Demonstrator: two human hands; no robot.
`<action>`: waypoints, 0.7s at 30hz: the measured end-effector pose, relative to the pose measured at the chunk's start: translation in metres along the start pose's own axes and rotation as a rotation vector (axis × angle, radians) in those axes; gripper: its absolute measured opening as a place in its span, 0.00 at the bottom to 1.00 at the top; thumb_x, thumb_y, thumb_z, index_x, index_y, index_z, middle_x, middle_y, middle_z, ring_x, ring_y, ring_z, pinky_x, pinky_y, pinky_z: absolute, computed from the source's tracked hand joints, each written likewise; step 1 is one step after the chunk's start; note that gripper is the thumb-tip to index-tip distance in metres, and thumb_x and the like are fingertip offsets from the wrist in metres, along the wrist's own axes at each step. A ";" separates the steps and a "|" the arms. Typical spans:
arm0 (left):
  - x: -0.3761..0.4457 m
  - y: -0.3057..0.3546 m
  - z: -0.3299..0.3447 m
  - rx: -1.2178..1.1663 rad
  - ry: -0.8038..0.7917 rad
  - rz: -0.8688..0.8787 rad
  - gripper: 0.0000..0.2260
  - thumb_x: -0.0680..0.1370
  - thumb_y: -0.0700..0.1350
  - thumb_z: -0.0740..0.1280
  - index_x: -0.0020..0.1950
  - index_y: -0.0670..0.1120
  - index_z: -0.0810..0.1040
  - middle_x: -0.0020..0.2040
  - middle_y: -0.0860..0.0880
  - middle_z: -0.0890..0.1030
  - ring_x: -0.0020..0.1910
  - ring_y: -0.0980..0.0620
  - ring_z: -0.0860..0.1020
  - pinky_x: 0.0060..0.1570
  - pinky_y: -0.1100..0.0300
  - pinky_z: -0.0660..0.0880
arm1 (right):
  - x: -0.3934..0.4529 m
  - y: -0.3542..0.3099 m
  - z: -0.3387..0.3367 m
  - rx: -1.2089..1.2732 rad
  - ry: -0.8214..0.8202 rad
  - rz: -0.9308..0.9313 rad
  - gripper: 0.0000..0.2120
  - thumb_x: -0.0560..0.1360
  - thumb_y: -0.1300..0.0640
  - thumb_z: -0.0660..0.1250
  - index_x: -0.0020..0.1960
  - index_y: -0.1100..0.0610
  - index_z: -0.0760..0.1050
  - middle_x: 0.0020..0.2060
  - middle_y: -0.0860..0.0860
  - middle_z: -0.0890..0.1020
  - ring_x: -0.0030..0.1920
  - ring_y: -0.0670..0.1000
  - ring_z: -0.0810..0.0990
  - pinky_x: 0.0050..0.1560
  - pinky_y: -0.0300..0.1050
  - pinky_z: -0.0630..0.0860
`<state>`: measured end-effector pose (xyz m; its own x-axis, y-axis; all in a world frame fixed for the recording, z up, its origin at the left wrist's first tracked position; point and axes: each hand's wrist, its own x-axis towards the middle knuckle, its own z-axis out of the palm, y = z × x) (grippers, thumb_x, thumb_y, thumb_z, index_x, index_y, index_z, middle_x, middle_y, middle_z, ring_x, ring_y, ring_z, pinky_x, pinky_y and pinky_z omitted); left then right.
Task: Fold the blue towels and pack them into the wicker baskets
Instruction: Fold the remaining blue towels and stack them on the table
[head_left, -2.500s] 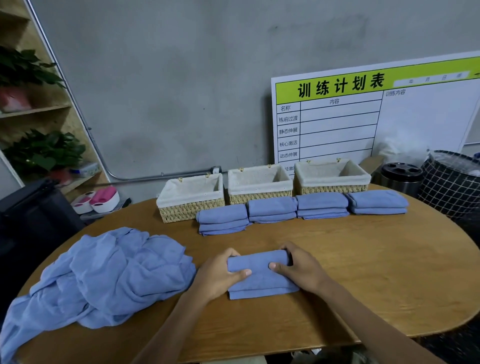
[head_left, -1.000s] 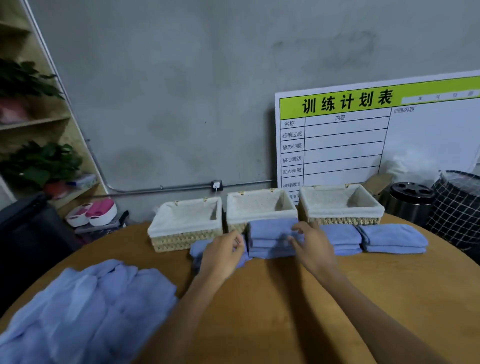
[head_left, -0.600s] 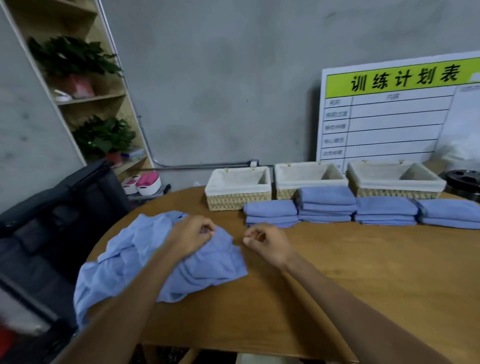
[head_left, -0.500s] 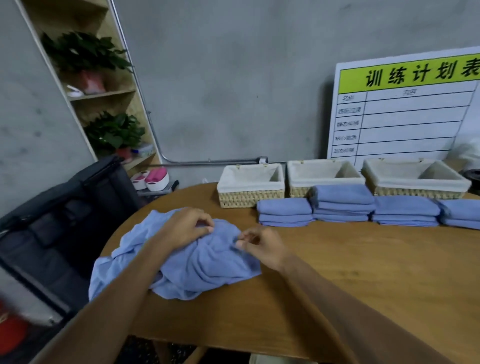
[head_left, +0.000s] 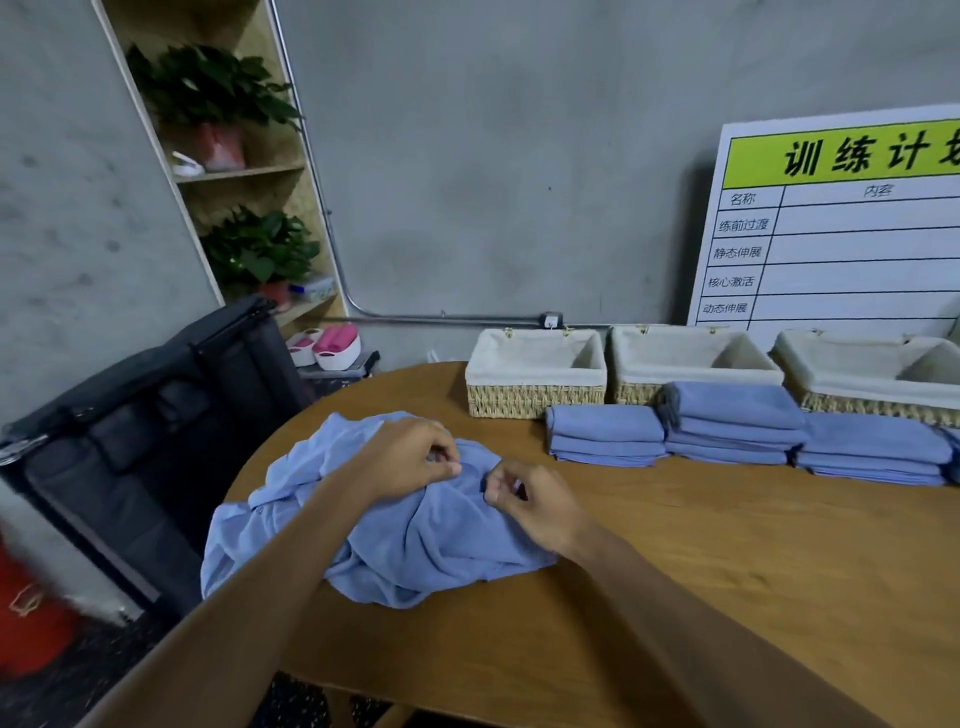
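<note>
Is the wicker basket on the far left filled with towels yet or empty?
Empty as far as visible: the leftmost wicker basket shows only its white liner, and folded towels sit outside it.

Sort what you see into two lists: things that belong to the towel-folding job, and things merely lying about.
Belong to the job:
unfolded towel pile, pinched by left hand and right hand
folded towel stacks
three wicker baskets

Lying about:
potted plants on the shelf
schedule board
black bag
pink-and-white containers
</note>
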<state>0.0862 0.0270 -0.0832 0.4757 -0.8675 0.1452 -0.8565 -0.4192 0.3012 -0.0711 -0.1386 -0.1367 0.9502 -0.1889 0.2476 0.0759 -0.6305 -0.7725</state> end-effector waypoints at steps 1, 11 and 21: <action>0.001 0.004 0.000 -0.043 0.031 -0.013 0.02 0.77 0.50 0.71 0.45 0.56 0.82 0.43 0.59 0.80 0.44 0.58 0.79 0.50 0.48 0.77 | -0.001 -0.002 -0.008 0.009 0.010 -0.009 0.09 0.79 0.59 0.67 0.42 0.48 0.76 0.37 0.43 0.80 0.39 0.40 0.76 0.40 0.34 0.69; 0.039 0.118 0.008 -0.362 0.004 0.150 0.08 0.82 0.48 0.67 0.43 0.51 0.82 0.39 0.56 0.81 0.39 0.60 0.76 0.42 0.64 0.70 | -0.046 0.005 -0.141 0.030 0.232 -0.102 0.07 0.83 0.60 0.60 0.46 0.59 0.71 0.38 0.48 0.72 0.39 0.42 0.70 0.41 0.35 0.67; 0.090 0.145 0.006 -0.277 0.056 0.182 0.17 0.76 0.67 0.58 0.38 0.56 0.71 0.34 0.55 0.71 0.34 0.59 0.69 0.38 0.62 0.65 | -0.136 0.058 -0.307 -0.336 0.423 0.142 0.11 0.80 0.61 0.60 0.42 0.48 0.70 0.37 0.46 0.74 0.37 0.48 0.73 0.41 0.48 0.69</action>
<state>0.0034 -0.1138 -0.0322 0.3365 -0.9023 0.2696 -0.8451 -0.1630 0.5092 -0.2885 -0.3806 -0.0353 0.7349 -0.5316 0.4212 -0.2102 -0.7689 -0.6038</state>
